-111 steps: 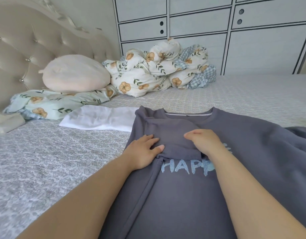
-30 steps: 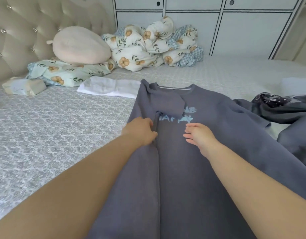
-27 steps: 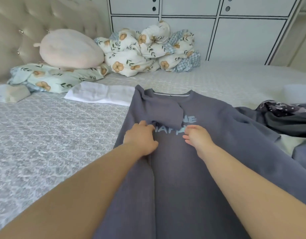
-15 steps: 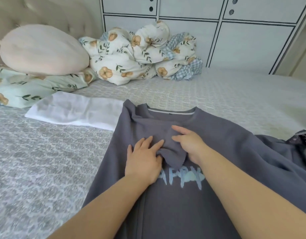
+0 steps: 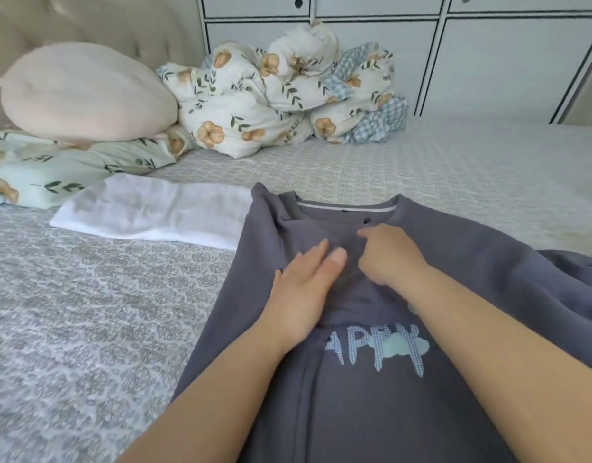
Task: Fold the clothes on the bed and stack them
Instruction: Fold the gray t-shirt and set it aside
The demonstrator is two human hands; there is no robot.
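Pillows fill the upper left of my frame: a round pale pink plush cushion [image 5: 84, 91] lies on top of a mint floral pillow [image 5: 64, 162], both against the beige padded headboard [image 5: 97, 21]. Just right of them, at upper centre, I see a bunched white duvet with orange flowers and a blue gingham lining [image 5: 287, 91], heaped against the white panelled wardrobe doors [image 5: 488, 58]. Below the pillows, a folded white garment [image 5: 154, 212] lies flat on the grey patterned bedspread [image 5: 70, 312], its right end touching the left shoulder of the grey sweatshirt with pale blue lettering [image 5: 371, 412].

That sweatshirt lies face up across the centre and lower right of my frame, collar toward the wardrobe, with its left side and sleeve folded inward over the chest. My left hand [image 5: 301, 295] lies flat on that folded sleeve, fingers straight and together, thumb out, pressing the cloth down. Just beside it to the right, my right hand [image 5: 388, 255] rests below the collar with its fingers curled under; I cannot tell whether they pinch the fabric or only press on it. Below both hands the letters on the chest show partly. At the right edge, more of the same grey cloth trails out of the frame.
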